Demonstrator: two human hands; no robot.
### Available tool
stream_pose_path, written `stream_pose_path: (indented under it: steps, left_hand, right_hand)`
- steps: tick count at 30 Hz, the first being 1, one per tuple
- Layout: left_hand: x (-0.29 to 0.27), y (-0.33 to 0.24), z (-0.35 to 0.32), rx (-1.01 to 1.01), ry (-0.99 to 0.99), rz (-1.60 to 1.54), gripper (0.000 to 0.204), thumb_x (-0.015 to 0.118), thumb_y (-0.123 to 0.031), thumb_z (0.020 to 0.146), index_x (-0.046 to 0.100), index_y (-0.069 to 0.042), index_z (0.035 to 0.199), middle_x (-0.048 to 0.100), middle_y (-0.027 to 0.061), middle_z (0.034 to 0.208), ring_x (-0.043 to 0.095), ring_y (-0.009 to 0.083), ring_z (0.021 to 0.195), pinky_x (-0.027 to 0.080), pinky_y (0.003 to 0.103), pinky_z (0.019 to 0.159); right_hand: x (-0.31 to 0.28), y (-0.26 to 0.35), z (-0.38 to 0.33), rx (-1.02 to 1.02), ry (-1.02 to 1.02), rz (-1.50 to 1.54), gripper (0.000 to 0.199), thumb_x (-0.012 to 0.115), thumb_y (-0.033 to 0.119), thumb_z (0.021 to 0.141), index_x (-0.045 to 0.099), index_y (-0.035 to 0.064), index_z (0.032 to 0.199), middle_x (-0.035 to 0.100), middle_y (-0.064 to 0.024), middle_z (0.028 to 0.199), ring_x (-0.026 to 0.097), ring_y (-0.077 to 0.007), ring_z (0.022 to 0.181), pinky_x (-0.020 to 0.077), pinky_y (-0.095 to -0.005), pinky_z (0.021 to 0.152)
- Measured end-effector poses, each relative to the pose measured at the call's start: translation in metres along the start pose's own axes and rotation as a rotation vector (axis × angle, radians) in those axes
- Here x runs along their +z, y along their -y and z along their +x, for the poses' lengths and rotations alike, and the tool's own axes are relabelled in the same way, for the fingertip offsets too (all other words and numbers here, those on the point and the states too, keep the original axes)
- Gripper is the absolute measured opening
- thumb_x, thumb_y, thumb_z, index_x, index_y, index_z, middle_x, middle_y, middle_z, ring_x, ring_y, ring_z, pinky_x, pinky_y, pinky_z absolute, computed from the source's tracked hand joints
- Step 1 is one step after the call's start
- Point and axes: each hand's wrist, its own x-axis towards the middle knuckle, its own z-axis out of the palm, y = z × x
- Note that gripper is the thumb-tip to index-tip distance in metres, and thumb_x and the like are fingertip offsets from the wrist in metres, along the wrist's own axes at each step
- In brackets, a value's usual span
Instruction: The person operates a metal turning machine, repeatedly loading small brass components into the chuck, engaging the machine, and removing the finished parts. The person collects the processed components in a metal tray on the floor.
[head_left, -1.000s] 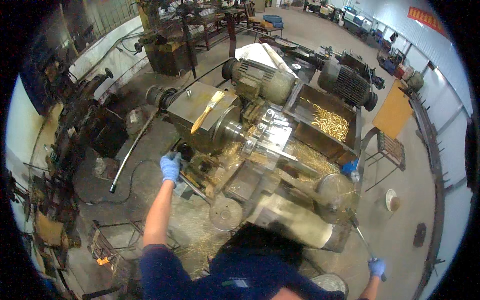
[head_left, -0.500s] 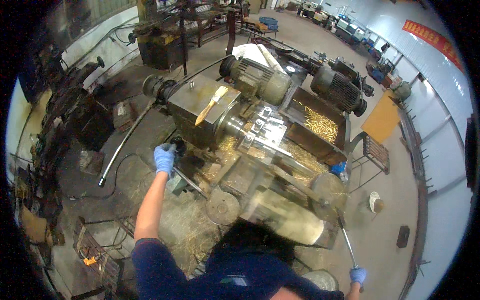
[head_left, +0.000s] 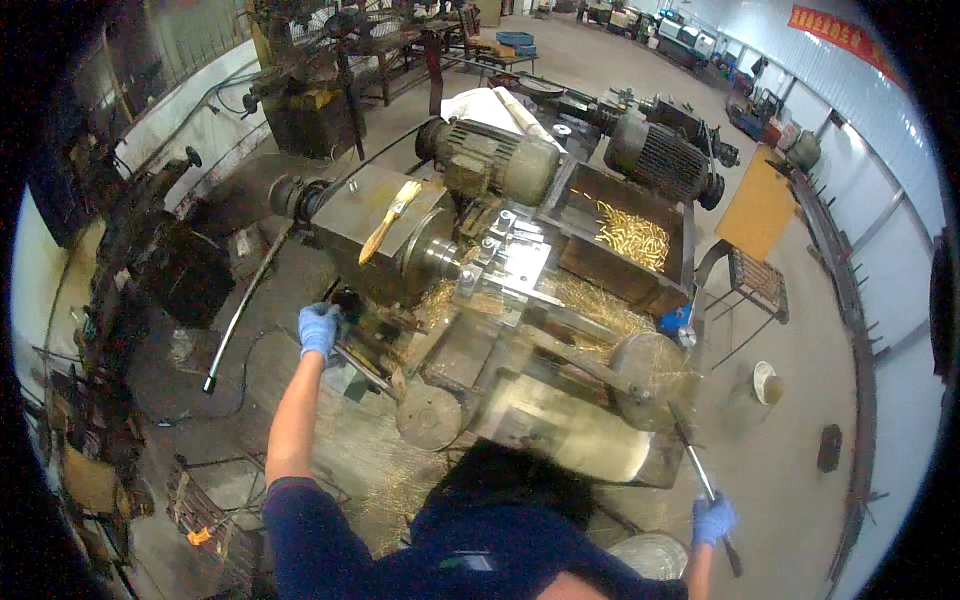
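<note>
In the head view, the blue-gloved right hand [head_left: 713, 520] grasps a slim steel handle [head_left: 697, 468] at the right of the oily metal machine [head_left: 470, 350]; the left hand [head_left: 318, 331] meets a straight lever [head_left: 365, 368], its grip unclear. Brass-coloured pieces [head_left: 635, 240] heap inside a boxy tray [head_left: 612, 268]. Grey floor [head_left: 740, 440] stretches beyond the machine's right edge. A red banner [head_left: 845, 42] bears yellow characters.

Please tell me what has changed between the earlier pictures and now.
The right hand has slid up the lever, leaving more of the dark grip showing past it, and the lever has swung slightly to the person's left. Neither hand has visibly let go. The left hand keeps its place near the grey housing; the brush on top and the brass-coloured pieces look unmoved.
</note>
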Motion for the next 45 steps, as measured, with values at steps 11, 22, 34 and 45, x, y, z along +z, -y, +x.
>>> stream_pose_path:
  steps: [11, 22, 34, 45]
  left_hand:
    - [-0.023, -0.017, -0.044, 0.085, 0.021, 0.043, 0.023, 0.065, -0.017, 0.076, 0.060, 0.003, 0.065, 0.056, 0.0035, 0.055, 0.051, 0.0129, 0.046, 0.042, 0.029, 0.046]
    - [-0.091, 0.031, -0.149, -0.226, -0.143, -0.060, 0.013, 0.064, -0.010, 0.076, 0.059, 0.001, 0.071, 0.056, 0.0051, 0.057, 0.046, 0.0113, 0.044, 0.036, 0.027, 0.040]
    - [-0.092, 0.058, -0.148, -0.213, -0.233, -0.103, 0.017, 0.064, -0.010, 0.078, 0.058, -0.002, 0.064, 0.053, 0.0011, 0.054, 0.043, 0.0088, 0.043, 0.034, 0.025, 0.040]
    - [-0.097, 0.040, -0.152, -0.186, -0.198, -0.085, 0.015, 0.062, -0.007, 0.077, 0.056, 0.000, 0.065, 0.052, 0.0032, 0.054, 0.044, 0.0112, 0.041, 0.035, 0.028, 0.038]
  right_hand:
    - [0.052, -0.009, 0.229, -0.087, -0.048, -0.172, 0.038, 0.062, 0.032, 0.068, 0.061, 0.0104, 0.099, 0.058, -0.0141, 0.101, 0.049, -0.0303, 0.104, 0.0314, -0.0481, 0.095]
    - [0.079, -0.120, 0.184, -0.029, 0.033, -0.079, 0.024, 0.065, 0.024, 0.068, 0.062, 0.0057, 0.084, 0.061, -0.0173, 0.085, 0.055, -0.0343, 0.084, 0.0404, -0.0450, 0.077]
    - [0.071, -0.163, 0.119, 0.206, 0.317, -0.152, 0.026, 0.063, 0.024, 0.070, 0.064, 0.0072, 0.089, 0.063, -0.0172, 0.089, 0.058, -0.0350, 0.087, 0.0447, -0.0420, 0.079]
    - [0.056, -0.152, 0.098, 0.147, 0.259, -0.206, 0.020, 0.063, 0.023, 0.068, 0.066, 0.0061, 0.078, 0.064, -0.0177, 0.082, 0.063, -0.0347, 0.077, 0.0487, -0.0419, 0.068]
